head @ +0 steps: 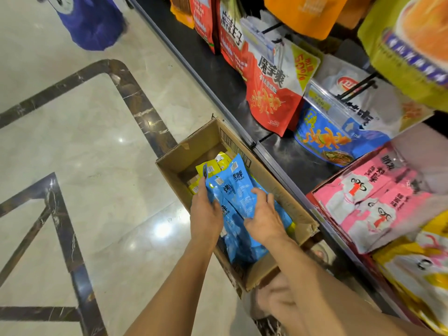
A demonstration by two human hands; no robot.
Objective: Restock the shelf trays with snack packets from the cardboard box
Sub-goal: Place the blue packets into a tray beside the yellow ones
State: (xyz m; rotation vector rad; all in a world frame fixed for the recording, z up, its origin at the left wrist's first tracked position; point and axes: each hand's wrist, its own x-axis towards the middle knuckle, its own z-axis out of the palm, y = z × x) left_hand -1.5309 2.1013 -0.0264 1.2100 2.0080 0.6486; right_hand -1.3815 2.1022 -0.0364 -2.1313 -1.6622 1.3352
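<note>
An open cardboard box (180, 156) stands on the floor beside the shelf base. Inside lie several blue snack packets (236, 185) and some yellow packets (213, 164) at the far end. My left hand (206, 212) grips the left edge of a bunch of blue packets. My right hand (263, 219) lies on top of the same blue packets with its fingers curled over them. To the right, a red shelf tray (315, 207) holds pink packets (368, 192).
Red, white and blue snack bags (269, 90) hang on pegs above the dark shelf base (298, 161). Yellow and white bags (417, 267) fill the lower right. A person in blue (89, 20) stands far off on the marble floor (97, 141). My knee (278, 297) is beside the box.
</note>
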